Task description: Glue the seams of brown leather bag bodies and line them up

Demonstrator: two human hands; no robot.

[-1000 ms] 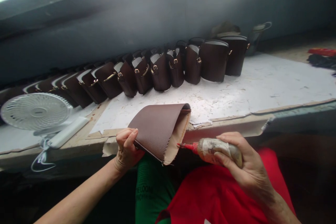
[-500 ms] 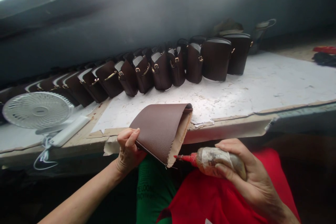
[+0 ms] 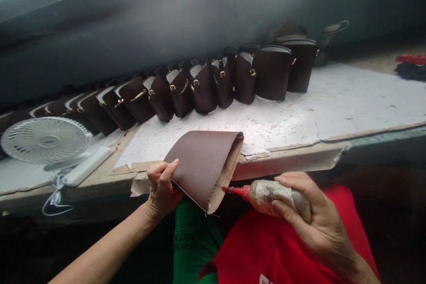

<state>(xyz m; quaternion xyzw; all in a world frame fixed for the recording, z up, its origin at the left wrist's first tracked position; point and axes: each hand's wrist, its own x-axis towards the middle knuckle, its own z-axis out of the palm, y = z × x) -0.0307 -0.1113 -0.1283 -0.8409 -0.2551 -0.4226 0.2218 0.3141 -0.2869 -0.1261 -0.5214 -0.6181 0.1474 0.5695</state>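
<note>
Brown pouch (image 3: 201, 164) extends rightward from the gripping left fingers (image 3: 167, 174).

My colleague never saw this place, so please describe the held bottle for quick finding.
From the paper-covered table, look below its near edge to the person's right hand. It holds the bottle; unlike the brown piece nearby, this has a red nozzle.

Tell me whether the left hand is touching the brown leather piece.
Touching. The head view shows the left hand closed on an edge of the brown leather piece, no gap between them.
</note>
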